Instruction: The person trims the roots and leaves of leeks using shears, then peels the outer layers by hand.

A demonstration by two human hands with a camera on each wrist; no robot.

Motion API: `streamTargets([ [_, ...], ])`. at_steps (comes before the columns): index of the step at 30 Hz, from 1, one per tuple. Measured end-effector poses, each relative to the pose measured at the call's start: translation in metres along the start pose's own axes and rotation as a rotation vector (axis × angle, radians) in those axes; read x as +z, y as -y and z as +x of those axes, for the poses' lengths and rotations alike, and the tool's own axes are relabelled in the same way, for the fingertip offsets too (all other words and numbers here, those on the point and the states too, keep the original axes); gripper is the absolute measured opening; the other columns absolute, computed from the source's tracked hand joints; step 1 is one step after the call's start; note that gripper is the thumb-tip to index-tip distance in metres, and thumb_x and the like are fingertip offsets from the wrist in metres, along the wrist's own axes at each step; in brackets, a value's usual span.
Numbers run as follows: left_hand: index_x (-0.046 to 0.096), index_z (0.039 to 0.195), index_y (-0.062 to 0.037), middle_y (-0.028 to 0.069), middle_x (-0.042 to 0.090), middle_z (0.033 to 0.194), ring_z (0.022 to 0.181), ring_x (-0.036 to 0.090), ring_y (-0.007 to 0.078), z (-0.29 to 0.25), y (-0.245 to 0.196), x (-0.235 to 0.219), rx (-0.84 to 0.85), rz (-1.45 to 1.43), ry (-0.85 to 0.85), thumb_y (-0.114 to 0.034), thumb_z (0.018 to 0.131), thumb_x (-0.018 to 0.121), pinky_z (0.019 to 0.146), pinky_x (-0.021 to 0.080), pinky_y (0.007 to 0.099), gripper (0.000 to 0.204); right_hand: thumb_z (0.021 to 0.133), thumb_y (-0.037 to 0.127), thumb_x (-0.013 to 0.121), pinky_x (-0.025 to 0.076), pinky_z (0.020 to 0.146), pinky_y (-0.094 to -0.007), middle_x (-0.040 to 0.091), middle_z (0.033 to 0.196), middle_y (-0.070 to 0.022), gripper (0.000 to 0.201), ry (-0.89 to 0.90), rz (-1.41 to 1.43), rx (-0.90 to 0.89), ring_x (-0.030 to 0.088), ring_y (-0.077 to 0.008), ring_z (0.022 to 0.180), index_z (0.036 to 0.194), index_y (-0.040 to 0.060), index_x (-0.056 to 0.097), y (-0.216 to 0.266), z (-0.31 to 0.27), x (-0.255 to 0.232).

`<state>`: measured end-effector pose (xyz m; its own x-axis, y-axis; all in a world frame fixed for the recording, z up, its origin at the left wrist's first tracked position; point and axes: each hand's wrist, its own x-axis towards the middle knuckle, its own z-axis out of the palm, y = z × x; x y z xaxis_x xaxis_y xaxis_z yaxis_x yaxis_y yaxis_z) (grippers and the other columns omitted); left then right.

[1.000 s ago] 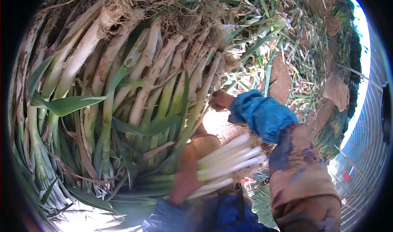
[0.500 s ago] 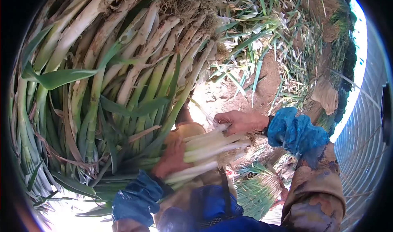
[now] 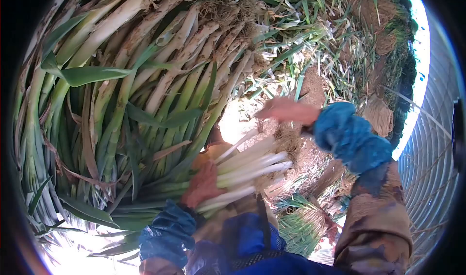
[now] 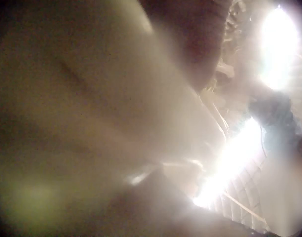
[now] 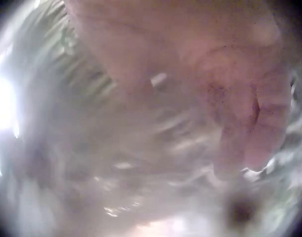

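In the head view my left hand (image 3: 202,183) grips a bunch of peeled stalks (image 3: 247,164), their white ends and roots pointing right. A pale blurred stalk fills much of the left wrist view. My right hand (image 3: 290,111) is above the roots, away from the bunch, blurred by motion. The right wrist view shows this hand (image 5: 240,98) with fingers extended and slightly bent, a gap between thumb and fingers, nothing held. A large pile of unpeeled stalks (image 3: 165,85) with brown roots lies to the left.
Cut leaves and peelings (image 3: 301,37) litter the soil at the top right. Green-leaved bundles (image 3: 298,231) lie at the lower right. Ribbed translucent sheeting (image 3: 432,178) stands along the right edge, beside a dark green strip (image 3: 407,76).
My right hand first came down to the bunch and pinched a stalk, then let go and rose away from it. My left hand has shifted slightly left, still gripping the bunch.
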<state>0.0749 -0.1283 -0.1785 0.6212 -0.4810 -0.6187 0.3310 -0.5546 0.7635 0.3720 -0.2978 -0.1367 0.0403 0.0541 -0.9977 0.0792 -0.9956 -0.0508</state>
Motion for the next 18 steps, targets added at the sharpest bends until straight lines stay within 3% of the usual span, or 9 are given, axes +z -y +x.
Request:
streamTargets([
  [1,0.041,0.118,0.0099,0.0245,0.04,0.123,0.12,0.036,0.0361,-0.001,0.001,0.0,0.004,-0.012,-0.009,-0.045,0.064,0.068,0.102,0.031,0.0405,0.081,0.083,0.041,0.054,0.045,0.082,-0.0361,0.06,0.098,-0.0177,0.043,-0.053,-0.317,-0.817,0.056,-0.0301,0.096,0.105,0.0054,0.061,-0.036,0.047,0.042],
  [2,0.04,0.119,0.0092,0.0254,0.038,0.126,0.122,0.034,0.0371,-0.001,0.004,0.002,0.007,-0.013,-0.031,-0.042,0.064,0.07,0.102,0.031,0.0407,0.081,0.083,0.033,0.054,0.047,0.075,-0.0373,0.061,0.093,-0.0129,0.028,-0.037,-0.355,-0.477,0.057,-0.0298,0.091,0.094,0.009,0.063,0.014,0.013,0.051],
  [5,0.038,0.12,0.0077,0.0269,0.034,0.13,0.124,0.033,0.0389,-0.005,0.009,0.016,0.035,-0.011,-0.093,-0.037,0.062,0.072,0.103,0.032,0.041,0.08,0.083,0.031,0.054,0.047,0.072,-0.0392,0.061,0.094,-0.0095,0.026,-0.327,-0.674,-0.806,0.057,-0.028,0.089,0.092,0.0089,0.063,-0.032,0.04,0.05],
  [6,0.039,0.119,0.0078,0.0266,0.035,0.129,0.122,0.035,0.0387,-0.004,0.01,0.018,0.05,0.002,-0.123,-0.036,0.062,0.072,0.102,0.033,0.0409,0.079,0.081,0.029,0.057,0.046,0.07,-0.0388,0.061,0.091,-0.005,0.021,-0.205,-0.775,-0.223,0.058,-0.0252,0.088,0.089,0.0116,0.064,-0.013,0.043,0.045],
  [8,0.04,0.118,0.0084,0.0257,0.038,0.125,0.119,0.038,0.0382,-0.007,0.01,0.019,0.062,-0.001,-0.135,-0.038,0.063,0.071,0.1,0.034,0.0411,0.078,0.078,0.019,0.057,0.048,0.074,-0.0371,0.061,0.088,-0.0048,0.018,-0.374,-0.722,-0.406,0.059,-0.0228,0.088,0.092,0.011,0.064,-0.025,0.027,0.019],
  [11,0.041,0.117,0.0094,0.0247,0.041,0.12,0.116,0.04,0.0373,-0.006,0.007,0.01,0.053,-0.038,-0.094,-0.041,0.064,0.068,0.096,0.036,0.0414,0.078,0.078,0.017,0.056,0.045,0.077,-0.0428,0.059,0.089,-0.0083,0.026,-0.497,-0.946,-0.289,0.058,-0.0266,0.09,0.101,0.0067,0.06,-0.008,0.001,0.005],
  [13,0.041,0.117,0.0093,0.0251,0.041,0.12,0.115,0.041,0.0369,-0.008,0.004,0.009,0.016,-0.069,-0.071,-0.038,0.063,0.068,0.095,0.038,0.0413,0.077,0.079,0.017,0.055,0.042,0.079,-0.0453,0.057,0.089,-0.0107,0.032,-0.862,-0.946,-0.51,0.057,-0.0292,0.088,0.108,0.0037,0.055,0.036,-0.004,0.02],
  [16,0.041,0.115,0.0103,0.0259,0.037,0.126,0.114,0.042,0.0371,-0.01,0.003,0.005,-0.019,-0.104,-0.049,-0.034,0.06,0.071,0.095,0.039,0.0398,0.077,0.077,0.028,0.06,0.042,0.078,-0.0469,0.054,0.098,-0.0119,0.036,-0.581,-0.617,-0.772,0.055,-0.0277,0.09,0.107,0.0084,0.056,0.107,0.008,0.098],
  [18,0.04,0.119,0.0092,0.0264,0.036,0.127,0.115,0.041,0.0371,-0.015,-0.003,-0.001,-0.088,-0.125,-0.007,-0.035,0.061,0.07,0.095,0.039,0.041,0.079,0.084,0.04,0.052,0.04,0.088,-0.0432,0.053,0.111,-0.016,0.044,-0.092,-0.436,-0.578,0.053,-0.0312,0.101,0.114,0.0073,0.054,0.118,0.009,0.134],
])
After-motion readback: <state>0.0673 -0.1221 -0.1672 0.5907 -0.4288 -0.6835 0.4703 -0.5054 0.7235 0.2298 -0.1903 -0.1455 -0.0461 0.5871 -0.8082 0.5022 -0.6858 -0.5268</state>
